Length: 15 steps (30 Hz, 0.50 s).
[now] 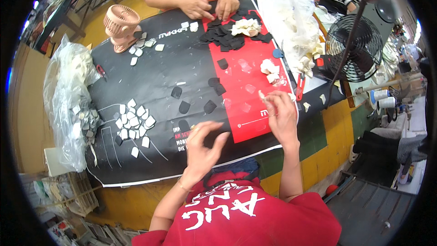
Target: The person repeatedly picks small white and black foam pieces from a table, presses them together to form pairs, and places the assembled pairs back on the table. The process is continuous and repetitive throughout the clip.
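Note:
My right hand (283, 118) is closed in a pinch on a small cream-white piece (261, 94), held above the red part of the table cover. My left hand (202, 148) has its thumb and fingers apart, with nothing visible between them, near the table's front edge. Beyond it lie several rounded black pieces, among them one black piece (184, 107). A small heap of cream-white pieces (270, 69) sits past my right hand. Thin clear scraps (245, 66) are scattered on the red strip.
White-faced pieces (132, 120) lie heaped at left beside a filled plastic bag (68, 105). A peach-coloured fan (120, 27) stands at far left, a black fan (354, 48) at right. Across the table, another person's hands (195, 7) work near black pieces (223, 36). A red cutter (300, 86) lies at right.

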Tool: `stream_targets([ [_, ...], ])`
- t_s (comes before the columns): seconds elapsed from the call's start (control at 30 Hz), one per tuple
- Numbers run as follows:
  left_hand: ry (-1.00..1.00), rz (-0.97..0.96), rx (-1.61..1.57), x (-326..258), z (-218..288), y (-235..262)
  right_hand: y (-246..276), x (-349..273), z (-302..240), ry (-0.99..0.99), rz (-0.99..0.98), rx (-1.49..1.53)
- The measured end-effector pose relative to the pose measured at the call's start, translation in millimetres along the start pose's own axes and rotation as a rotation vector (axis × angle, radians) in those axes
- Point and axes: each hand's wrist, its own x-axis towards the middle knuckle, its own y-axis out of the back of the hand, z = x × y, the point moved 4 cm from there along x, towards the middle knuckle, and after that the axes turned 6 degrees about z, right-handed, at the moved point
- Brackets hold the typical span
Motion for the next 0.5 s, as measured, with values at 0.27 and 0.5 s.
stream_targets([
  [0.27, 0.241, -0.046, -0.203, 33, -2, -27, -14, -9, -74, 0.306, -0.031, -0.136],
  [0.5, 0.246, -0.026, -0.277, 27, -12, -21, -21, -10, -73, 0.224, -0.113, 0.087],
])
